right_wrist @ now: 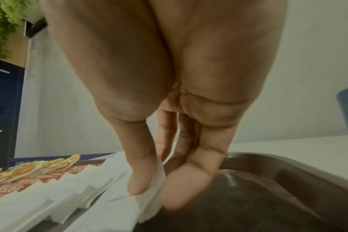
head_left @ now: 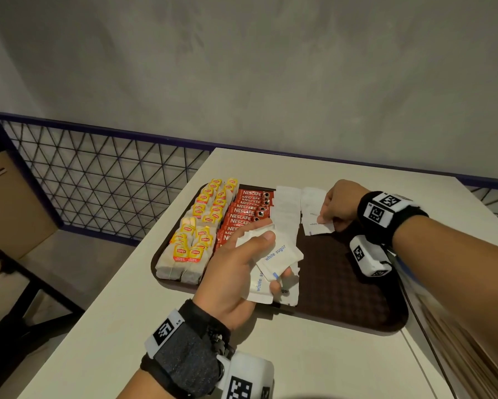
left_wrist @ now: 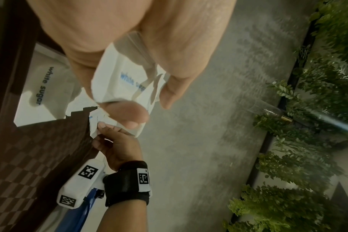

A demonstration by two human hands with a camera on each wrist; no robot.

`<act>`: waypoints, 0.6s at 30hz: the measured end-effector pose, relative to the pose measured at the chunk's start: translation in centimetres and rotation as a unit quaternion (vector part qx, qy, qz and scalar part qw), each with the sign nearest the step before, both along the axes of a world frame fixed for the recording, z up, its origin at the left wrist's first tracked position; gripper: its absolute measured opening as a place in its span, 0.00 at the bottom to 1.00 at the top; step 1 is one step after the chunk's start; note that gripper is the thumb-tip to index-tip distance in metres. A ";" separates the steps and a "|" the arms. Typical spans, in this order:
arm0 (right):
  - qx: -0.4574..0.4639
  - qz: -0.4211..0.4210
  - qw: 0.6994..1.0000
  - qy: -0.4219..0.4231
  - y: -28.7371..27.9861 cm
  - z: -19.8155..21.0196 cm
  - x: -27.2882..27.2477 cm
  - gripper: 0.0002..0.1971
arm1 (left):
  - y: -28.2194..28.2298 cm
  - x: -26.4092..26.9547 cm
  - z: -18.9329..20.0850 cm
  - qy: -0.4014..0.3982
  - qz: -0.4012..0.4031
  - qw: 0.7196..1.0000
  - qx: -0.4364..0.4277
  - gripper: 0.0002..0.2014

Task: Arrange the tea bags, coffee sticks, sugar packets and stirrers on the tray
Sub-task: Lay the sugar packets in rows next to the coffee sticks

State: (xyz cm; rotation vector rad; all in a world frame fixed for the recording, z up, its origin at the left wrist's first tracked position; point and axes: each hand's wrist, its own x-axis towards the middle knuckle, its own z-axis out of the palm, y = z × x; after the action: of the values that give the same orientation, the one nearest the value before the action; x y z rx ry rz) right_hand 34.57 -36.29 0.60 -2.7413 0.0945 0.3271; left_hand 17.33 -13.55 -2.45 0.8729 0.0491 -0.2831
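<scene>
Left hand: your left hand hovers over the near middle of the tray, its fingers and thumb curled round a small fanned stack of sugar packets; the top one reads "white sugar" in blue.
Left wrist view: you see the same stack pinched between thumb and fingers, with a loose packet lying flat on the tray below it.
Right hand: your right hand reaches to the far middle of the tray, thumb and forefinger pinching the edge of one sugar packet at the near end of the second white row.
Right wrist view: your thumb and fingers close on a white packet corner, low over the tray floor.
Tray: the dark brown tray sits on the pale desk; its right part shows bare checkered floor.
Tea bags: yellow-tagged tea bags fill the tray's left side in two overlapping rows, far edge to near edge.
Coffee sticks: red Nescafé coffee sticks lie overlapped in a column just right of the tea bags; your left hand covers the near end of it.
Sugar rows: one overlapped row of sugar packets runs just right of the coffee sticks, and a shorter second row starts beside it at the far edge.
Stirrers: you cannot pick them out in any view.
Surroundings: a wire mesh railing stands past the desk's left edge, with a grey wall behind.
</scene>
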 end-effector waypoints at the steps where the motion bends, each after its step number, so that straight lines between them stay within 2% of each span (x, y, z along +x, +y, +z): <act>1: -0.005 -0.004 1.000 0.005 -0.1 0.1 0.1 0.13 | 0.0 0.0 0.0 -0.001 0.000 1.000 0.001 0.14; 5: 0.057 -0.042 0.997 -0.005 -0.8 0.2 0.5 0.05 | 0.0 0.0 -0.1 -0.003 0.001 1.000 0.005 0.14; 11: 0.038 -0.036 0.999 -0.009 -0.8 0.2 0.5 0.06 | 0.0 0.1 -0.1 -0.004 -0.002 1.000 0.007 0.15; 13: 0.026 -0.041 0.999 -0.012 -0.7 0.3 0.6 0.08 | 0.0 0.1 -0.1 -0.003 -0.003 1.000 0.004 0.15; 18: -0.057 -0.061 0.996 -0.017 0.3 1.3 -0.1 0.20 | 0.1 0.1 -0.1 -0.003 -0.001 1.000 0.006 0.15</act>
State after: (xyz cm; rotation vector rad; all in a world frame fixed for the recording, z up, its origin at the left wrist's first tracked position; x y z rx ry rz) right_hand 34.50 -36.01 1.87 -2.8363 0.2777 0.2488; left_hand 17.44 -13.49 -2.58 0.8851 0.0440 -0.2818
